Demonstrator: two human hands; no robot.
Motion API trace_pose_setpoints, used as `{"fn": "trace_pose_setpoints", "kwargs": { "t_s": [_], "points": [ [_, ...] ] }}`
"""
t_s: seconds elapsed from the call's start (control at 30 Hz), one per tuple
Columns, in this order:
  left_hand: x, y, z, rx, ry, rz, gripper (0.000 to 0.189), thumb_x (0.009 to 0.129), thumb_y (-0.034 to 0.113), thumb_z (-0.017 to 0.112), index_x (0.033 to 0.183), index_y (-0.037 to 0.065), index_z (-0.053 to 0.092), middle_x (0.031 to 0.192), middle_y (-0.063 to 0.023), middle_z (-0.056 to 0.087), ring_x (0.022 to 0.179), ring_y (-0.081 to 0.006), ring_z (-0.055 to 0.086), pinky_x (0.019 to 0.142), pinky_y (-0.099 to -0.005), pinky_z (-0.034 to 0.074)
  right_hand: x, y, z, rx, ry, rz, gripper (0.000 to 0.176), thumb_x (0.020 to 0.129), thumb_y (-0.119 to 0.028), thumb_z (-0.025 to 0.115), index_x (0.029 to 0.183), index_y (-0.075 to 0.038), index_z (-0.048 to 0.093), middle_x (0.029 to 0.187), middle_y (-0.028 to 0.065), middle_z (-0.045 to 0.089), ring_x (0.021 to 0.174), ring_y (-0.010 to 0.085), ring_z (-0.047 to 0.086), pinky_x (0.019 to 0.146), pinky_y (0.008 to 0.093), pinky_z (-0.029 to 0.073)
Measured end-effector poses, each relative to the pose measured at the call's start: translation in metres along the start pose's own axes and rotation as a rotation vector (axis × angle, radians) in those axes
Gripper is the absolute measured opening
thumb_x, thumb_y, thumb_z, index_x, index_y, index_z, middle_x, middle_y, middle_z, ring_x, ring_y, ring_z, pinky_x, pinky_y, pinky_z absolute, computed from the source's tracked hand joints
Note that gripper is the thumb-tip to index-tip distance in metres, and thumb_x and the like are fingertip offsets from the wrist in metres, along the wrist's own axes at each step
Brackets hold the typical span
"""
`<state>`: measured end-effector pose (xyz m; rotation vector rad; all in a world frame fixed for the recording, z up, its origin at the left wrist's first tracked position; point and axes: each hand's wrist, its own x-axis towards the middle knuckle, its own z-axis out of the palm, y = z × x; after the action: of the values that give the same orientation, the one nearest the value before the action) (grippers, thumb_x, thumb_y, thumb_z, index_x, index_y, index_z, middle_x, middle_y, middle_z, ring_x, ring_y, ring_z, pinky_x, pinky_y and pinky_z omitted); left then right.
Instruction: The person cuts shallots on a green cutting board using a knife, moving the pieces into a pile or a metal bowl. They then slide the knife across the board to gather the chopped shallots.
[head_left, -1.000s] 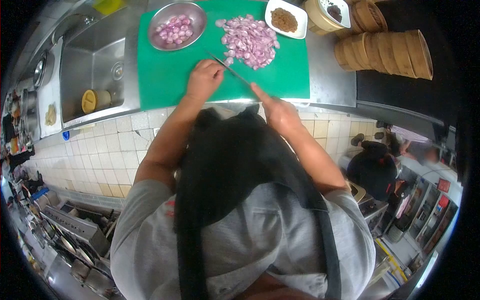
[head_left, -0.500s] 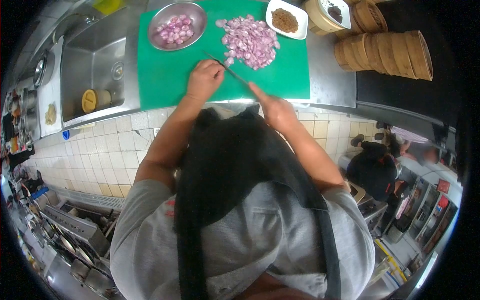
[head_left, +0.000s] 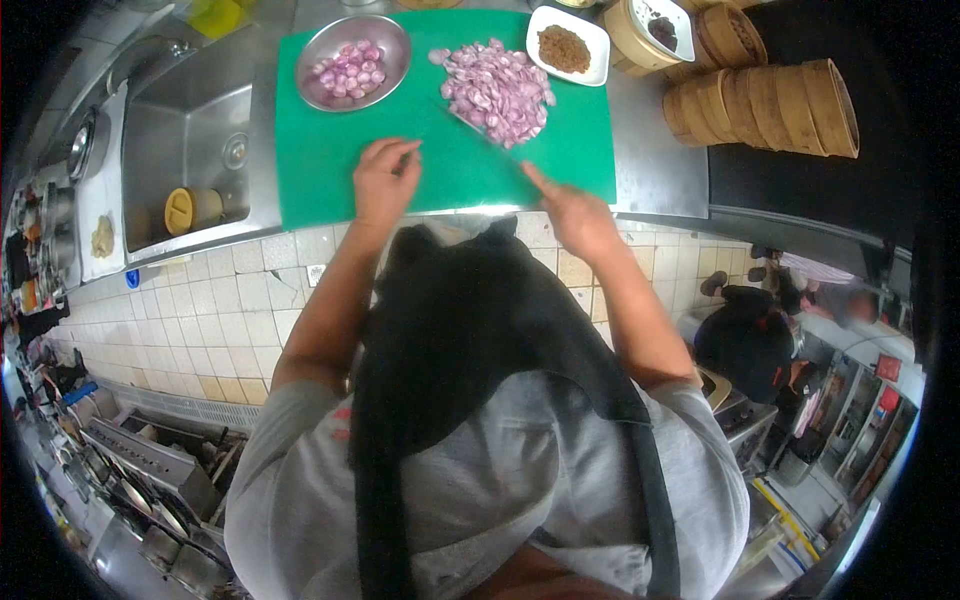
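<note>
Right hand (head_left: 578, 215) is gripping a thin steel knife (head_left: 485, 138), left hand (head_left: 383, 185) is holding nothing, fingers loose; cut purple shallot slices (head_left: 497, 90) are sitting done, round metal bowl (head_left: 395, 40) is holding more

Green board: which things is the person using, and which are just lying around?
In use: green cutting board, knife in the right hand, sliced shallots, metal bowl of shallots, left hand.
Lying about: bamboo steamers, white dish of brown food, yellow-lidded container in the sink.

Commercial kitchen. Stainless counter (head_left: 655, 150) with sunken sink (head_left: 185, 125), big green cutting board (head_left: 330, 175), stacked bamboo steamers (head_left: 775, 100), white tiling (head_left: 200, 300), burner range (head_left: 150, 460), another worker (head_left: 745, 340) nearby.
</note>
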<state>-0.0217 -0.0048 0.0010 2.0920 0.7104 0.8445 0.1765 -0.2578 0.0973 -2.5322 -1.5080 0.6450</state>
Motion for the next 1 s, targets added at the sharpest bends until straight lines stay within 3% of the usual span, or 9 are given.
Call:
{"fn": "trace_pose_setpoints", "kwargs": {
  "t_s": [0.07,0.13,0.23,0.33,0.53,0.63,0.83,0.93,1.0],
  "points": [
    [0.013,0.023,-0.006,0.188,-0.02,0.218,0.034,0.088,0.016,0.085,0.121,0.011,0.08,0.13,-0.0118,0.072,0.12,-0.0277,0.067,0.105,-0.0447,0.056,-0.002,-0.006,-0.026,-0.084,0.017,0.007,0.065,0.103,-0.015,0.061,0.163,-0.035,0.047,0.115,0.0235,0.075,0.102,0.0394,0.074,0.086,0.0505,0.06],
    [0.022,0.042,0.003,0.172,-0.107,0.271,0.05,0.09,0.042,0.084,0.134,0.02,0.076,0.153,-0.0149,0.057,0.149,-0.0448,0.041,0.122,-0.0594,0.038,-0.005,-0.006,-0.036,-0.145,0.114,-0.023,0.06,0.1,-0.013,0.061,0.157,-0.031,0.057,0.106,0.0208,0.073,0.095,0.0386,0.074,0.081,0.0499,0.061],
    [0.031,0.08,0.018,0.219,-0.234,0.381,0.062,0.091,0.056,0.08,0.146,0.029,0.069,0.173,-0.0181,0.033,0.158,-0.0562,0.021,0.126,-0.0687,0.025,-0.003,0.002,-0.041,-0.192,0.269,-0.126,0.055,0.095,-0.01,0.063,0.147,-0.027,0.068,0.1,0.0168,0.072,0.09,0.0375,0.074,0.078,0.0485,0.061],
    [0.037,0.092,0.037,0.242,-0.409,0.406,0.069,0.092,0.065,0.074,0.154,0.036,0.062,0.18,-0.0181,0.02,0.161,-0.0591,0.009,0.128,-0.0725,0.014,-0.006,-0.011,-0.062,-0.244,0.329,-0.137,0.049,0.09,-0.007,0.063,0.134,-0.024,0.076,0.097,0.0148,0.072,0.087,0.0363,0.074,0.079,0.0475,0.061],
    [0.056,0.07,0.063,0.361,-0.4,0.361,0.078,0.094,0.066,0.071,0.163,0.038,0.05,0.182,-0.0157,0.011,0.162,-0.0585,0.001,0.129,-0.072,0.006,-0.027,-0.009,-0.101,-0.258,0.36,-0.033,0.045,0.09,-0.007,0.062,0.127,-0.026,0.079,0.09,0.0118,0.07,0.083,0.0371,0.073,0.077,0.0477,0.059],
    [0.061,0.066,0.069,0.355,-0.417,0.333,0.08,0.095,0.063,0.072,0.165,0.033,0.048,0.183,-0.0123,0.014,0.163,-0.0578,0.002,0.129,-0.0718,0.005,-0.043,-0.006,-0.115,-0.263,0.321,0.024,0.044,0.092,-0.008,0.062,0.127,-0.027,0.079,0.089,0.0118,0.069,0.082,0.0377,0.072,0.077,0.0484,0.058],
    [0.072,0.042,0.071,0.389,-0.356,0.261,0.082,0.095,0.061,0.073,0.161,0.017,0.053,0.178,-0.0086,0.03,0.165,-0.0506,0.008,0.132,-0.0677,0.006,-0.081,0.008,-0.141,-0.083,0.261,0.198,0.044,0.089,-0.009,0.077,0.131,-0.02,0.078,0.098,0.0142,0.07,0.096,0.0387,0.071,0.085,0.0471,0.055],
    [0.082,0.037,0.052,0.26,-0.245,0.305,0.063,0.093,0.051,0.079,0.146,0.017,0.069,0.165,-0.0094,0.052,0.16,-0.0454,0.028,0.13,-0.0625,0.023,-0.095,0.022,-0.145,0.078,0.266,0.232,0.043,0.091,-0.008,0.076,0.134,-0.014,0.076,0.097,0.0177,0.07,0.092,0.0368,0.071,0.082,0.043,0.053],
    [0.096,0.026,0.037,0.114,-0.167,0.331,0.049,0.093,0.042,0.081,0.134,0.016,0.076,0.146,-0.009,0.067,0.144,-0.0401,0.051,0.122,-0.0564,0.037,-0.102,0.029,-0.136,0.21,0.304,0.237,0.042,0.092,-0.006,0.077,0.134,-0.01,0.076,0.095,0.0167,0.071,0.088,0.031,0.07,0.082,0.0407,0.053]
  ]
}}
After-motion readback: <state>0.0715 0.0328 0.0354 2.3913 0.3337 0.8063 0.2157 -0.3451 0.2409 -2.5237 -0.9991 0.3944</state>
